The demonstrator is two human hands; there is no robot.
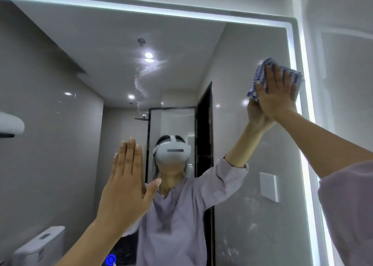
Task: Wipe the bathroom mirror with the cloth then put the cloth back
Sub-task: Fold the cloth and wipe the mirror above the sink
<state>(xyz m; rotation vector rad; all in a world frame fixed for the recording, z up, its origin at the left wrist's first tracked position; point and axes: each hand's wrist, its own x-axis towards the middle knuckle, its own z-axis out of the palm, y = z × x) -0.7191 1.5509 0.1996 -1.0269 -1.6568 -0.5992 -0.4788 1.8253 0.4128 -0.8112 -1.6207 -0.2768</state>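
Head view: right hand, fingers straight, presses the blue cloth flat against the mirror near its upper-right corner, spreading the pressure. Left hand, flat and empty, seems to brace against the glass.

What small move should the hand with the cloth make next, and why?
Probably slide the right hand and cloth leftward across the mirror: they press flat at its lit right edge, and a wavy streak shows on the glass to the left.
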